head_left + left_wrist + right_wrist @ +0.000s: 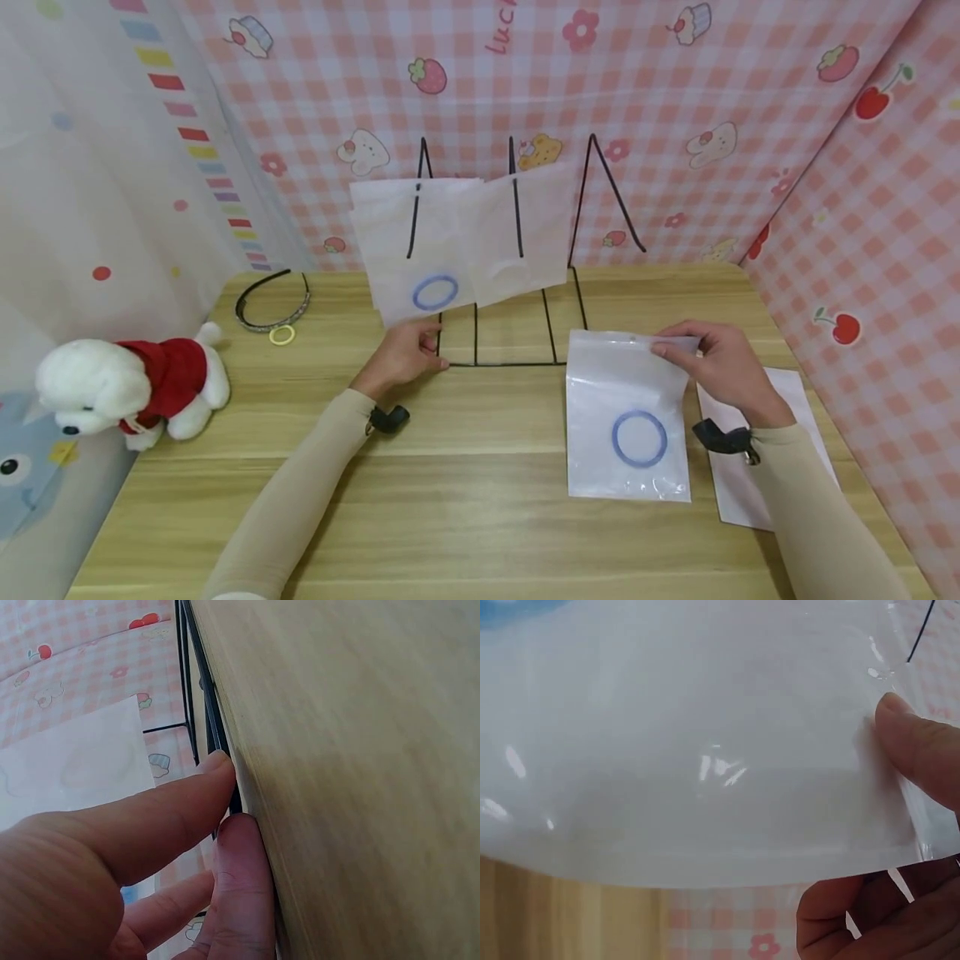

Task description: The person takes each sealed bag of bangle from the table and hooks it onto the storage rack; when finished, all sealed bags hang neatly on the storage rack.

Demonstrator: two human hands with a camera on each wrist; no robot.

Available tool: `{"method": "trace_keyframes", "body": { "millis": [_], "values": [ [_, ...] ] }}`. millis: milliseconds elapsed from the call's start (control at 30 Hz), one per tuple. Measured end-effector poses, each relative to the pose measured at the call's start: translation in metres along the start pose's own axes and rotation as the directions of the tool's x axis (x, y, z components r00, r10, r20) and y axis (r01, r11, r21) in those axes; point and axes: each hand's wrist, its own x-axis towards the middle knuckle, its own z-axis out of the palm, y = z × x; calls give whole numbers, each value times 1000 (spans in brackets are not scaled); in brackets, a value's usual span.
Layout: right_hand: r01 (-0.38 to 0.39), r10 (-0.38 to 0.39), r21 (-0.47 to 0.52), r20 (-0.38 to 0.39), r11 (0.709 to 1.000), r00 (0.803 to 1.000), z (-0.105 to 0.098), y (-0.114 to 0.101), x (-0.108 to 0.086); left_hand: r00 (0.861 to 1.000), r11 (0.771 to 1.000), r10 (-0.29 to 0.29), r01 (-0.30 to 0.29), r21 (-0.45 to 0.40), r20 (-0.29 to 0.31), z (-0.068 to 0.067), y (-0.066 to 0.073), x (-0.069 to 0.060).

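A black wire rack (517, 364) stands on the table, three angled prongs rising at its back. White packets (450, 225) hang on its left and middle prongs; the left one shows a blue ring. My left hand (401, 357) pinches the front left corner of the rack's base, with thumb and fingertip on the wire (214, 720) in the left wrist view. My right hand (723, 367) holds a clear-fronted white packet (600, 392) by its top right corner, in front of the rack. A blue ring (615, 442) shows on this packet. The right prong (618, 193) bears nothing.
Under my right forearm lies a white sheet or packet (795, 400). At the left are a dark headband (273, 327), a yellow ring (282, 335) and a white plush dog (97, 383) in red. Patterned cloth (315, 100) stands behind and at the right.
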Motion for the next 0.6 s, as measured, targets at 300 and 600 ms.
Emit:
{"method": "trace_keyframes", "body": {
  "millis": [300,600],
  "values": [
    [134,-115,133,-141,982,983,-11,-20,-2,1000,1000,21,-21,-17,-1,-1,-2,2],
    [277,-233,150,-255,949,938,-18,-39,4,1000,999,12,-12,-44,1,-1,-5,2]
  ]
}}
